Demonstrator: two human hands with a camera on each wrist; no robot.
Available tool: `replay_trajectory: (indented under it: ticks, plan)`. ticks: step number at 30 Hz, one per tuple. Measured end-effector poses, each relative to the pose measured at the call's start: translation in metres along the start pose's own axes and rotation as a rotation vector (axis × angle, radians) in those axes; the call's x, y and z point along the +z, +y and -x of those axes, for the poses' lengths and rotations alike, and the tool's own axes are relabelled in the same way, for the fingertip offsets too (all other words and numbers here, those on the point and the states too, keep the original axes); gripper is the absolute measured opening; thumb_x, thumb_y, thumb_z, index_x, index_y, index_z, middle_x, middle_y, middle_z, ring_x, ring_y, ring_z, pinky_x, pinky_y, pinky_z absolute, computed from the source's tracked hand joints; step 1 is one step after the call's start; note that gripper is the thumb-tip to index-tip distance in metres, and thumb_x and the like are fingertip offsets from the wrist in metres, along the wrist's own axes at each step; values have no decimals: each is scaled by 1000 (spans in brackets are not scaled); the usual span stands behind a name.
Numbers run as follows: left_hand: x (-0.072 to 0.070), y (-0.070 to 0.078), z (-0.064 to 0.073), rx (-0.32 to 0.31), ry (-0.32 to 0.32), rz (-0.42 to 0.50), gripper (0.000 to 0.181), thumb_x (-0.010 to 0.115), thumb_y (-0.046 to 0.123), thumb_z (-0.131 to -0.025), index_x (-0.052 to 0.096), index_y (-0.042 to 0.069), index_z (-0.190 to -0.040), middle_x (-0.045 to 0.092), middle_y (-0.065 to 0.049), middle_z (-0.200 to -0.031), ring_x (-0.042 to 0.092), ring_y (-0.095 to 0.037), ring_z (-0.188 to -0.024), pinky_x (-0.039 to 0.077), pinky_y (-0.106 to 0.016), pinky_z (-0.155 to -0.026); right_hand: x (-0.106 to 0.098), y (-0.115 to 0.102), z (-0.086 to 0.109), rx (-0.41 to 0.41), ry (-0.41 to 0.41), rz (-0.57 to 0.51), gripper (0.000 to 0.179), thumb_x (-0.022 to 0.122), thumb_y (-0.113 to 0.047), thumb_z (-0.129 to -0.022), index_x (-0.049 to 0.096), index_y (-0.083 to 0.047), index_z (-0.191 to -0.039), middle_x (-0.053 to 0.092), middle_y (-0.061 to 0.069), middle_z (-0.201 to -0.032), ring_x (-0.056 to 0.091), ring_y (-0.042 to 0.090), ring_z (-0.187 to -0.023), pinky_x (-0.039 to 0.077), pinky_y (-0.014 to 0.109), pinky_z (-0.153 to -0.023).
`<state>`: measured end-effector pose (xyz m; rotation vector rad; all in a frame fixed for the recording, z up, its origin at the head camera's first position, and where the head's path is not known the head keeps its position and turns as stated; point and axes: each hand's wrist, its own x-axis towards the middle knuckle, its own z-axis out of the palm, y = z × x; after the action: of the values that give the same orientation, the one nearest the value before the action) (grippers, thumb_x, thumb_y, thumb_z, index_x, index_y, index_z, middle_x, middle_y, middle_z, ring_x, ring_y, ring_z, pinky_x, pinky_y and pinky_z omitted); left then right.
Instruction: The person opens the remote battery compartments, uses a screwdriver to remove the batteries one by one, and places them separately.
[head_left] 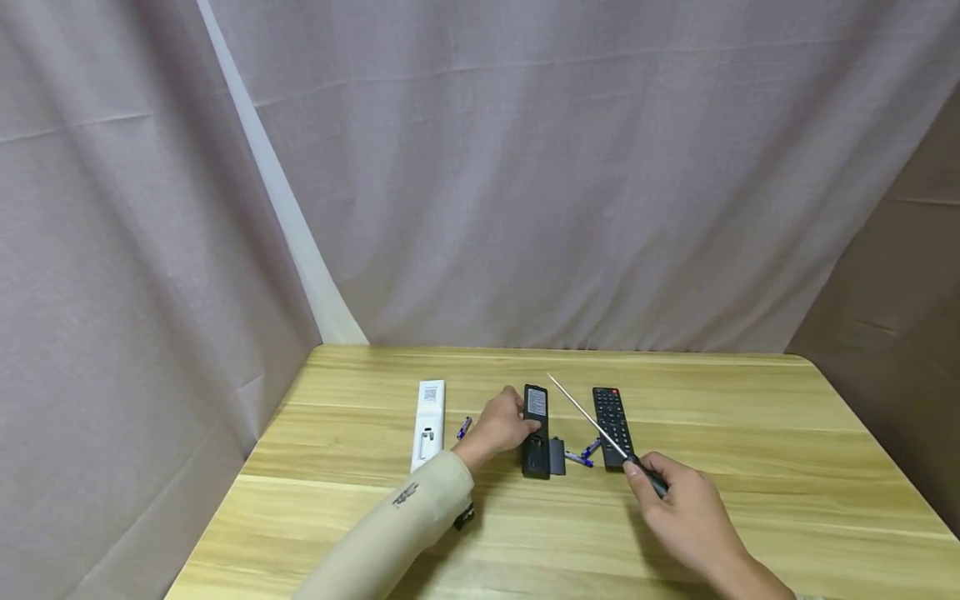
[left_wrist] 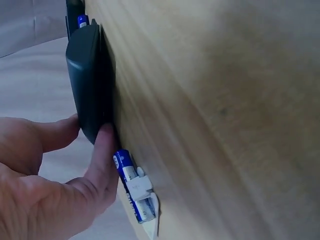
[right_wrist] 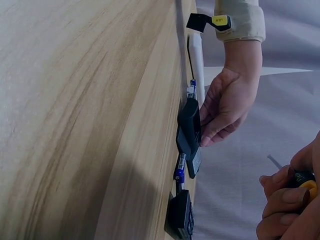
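Observation:
My left hand (head_left: 497,425) pinches a black remote control (head_left: 536,463) that lies back side up, thumb on its top and fingers along its left edge. In the left wrist view the thumb and fingers touch the end of this remote (left_wrist: 86,75). My right hand (head_left: 688,510) grips a screwdriver (head_left: 583,410) by its dark handle, its thin metal shaft pointing up and left above the table. A small black battery cover (head_left: 557,457) lies against the remote's right side. Beside the cover are blue-and-white batteries (head_left: 579,458).
A second black remote (head_left: 609,410), buttons up, lies to the right, partly beneath the screwdriver's line. On the left lies a white remote (head_left: 430,410), back side up, with a battery (head_left: 464,427) near it. A curtain (head_left: 570,208) hangs behind the wooden table (head_left: 757,433).

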<state>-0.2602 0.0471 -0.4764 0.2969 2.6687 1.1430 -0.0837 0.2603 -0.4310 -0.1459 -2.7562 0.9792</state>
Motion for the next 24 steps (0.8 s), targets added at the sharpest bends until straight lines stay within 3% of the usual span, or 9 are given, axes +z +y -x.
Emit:
replay_trajectory:
  ticks: [10,14,18,24]
  plan:
    - [1,-2,-2,127,-31,-234,23,75,23,-100,59,6,-101,69,-9,-91,60,-21,-83,55,-37,-81,1,3,-3,-17,7,5,23,65,-31,-107,75,-16,-93,46,-9,-59,34,4,-52,32,25,-48]
    - [0,0,2,135,-42,-253,22,75,25,-101,61,8,-96,67,-6,-88,59,-20,-82,54,-34,-80,1,2,-3,-18,-5,6,24,65,-32,-107,75,-15,-94,45,-9,-59,34,4,-52,32,25,-48]
    - [-2,1,5,132,-63,-199,19,73,23,-102,62,8,-96,65,-3,-87,56,-16,-79,50,-29,-74,0,2,-3,-11,-9,19,25,64,-33,-107,77,-14,-99,45,-8,-59,34,5,-52,32,25,-48]
    - [-14,0,10,107,-94,-14,13,66,20,-106,65,7,-101,65,-4,-83,55,-13,-68,45,-24,-58,-2,3,-3,12,-11,28,27,63,-34,-108,77,-12,-101,47,-7,-60,36,6,-52,33,25,-49]
